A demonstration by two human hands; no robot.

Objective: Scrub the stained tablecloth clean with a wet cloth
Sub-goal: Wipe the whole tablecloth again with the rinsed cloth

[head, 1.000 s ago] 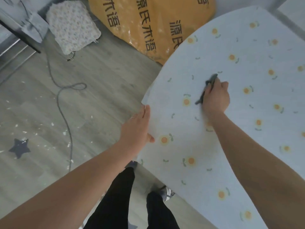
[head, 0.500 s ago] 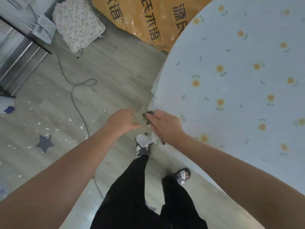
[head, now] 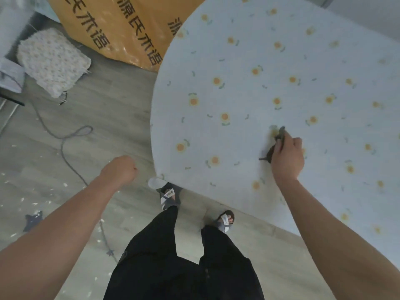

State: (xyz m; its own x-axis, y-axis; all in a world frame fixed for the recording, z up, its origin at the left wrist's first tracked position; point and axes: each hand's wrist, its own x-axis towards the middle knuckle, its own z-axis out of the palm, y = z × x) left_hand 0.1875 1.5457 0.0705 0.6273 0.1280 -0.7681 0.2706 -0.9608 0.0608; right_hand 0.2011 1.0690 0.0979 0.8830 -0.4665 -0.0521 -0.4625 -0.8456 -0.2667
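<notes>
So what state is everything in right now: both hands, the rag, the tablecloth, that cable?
right hand: grips the dark cloth, holding it against the tablecloth.
dark cloth: bunched in the right hand, touching the tablecloth.
left hand: curled into a fist, holding nothing, off the table over the floor.
tablecloth: spread flat over the table.
cable: lying loose on the floor, looped.

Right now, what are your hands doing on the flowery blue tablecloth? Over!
Right hand grips small dark cloth, pressed on pale blue flower-print tablecloth. Left hand fisted, empty, off the tablecloth. Nothing blocking the cloth.
</notes>
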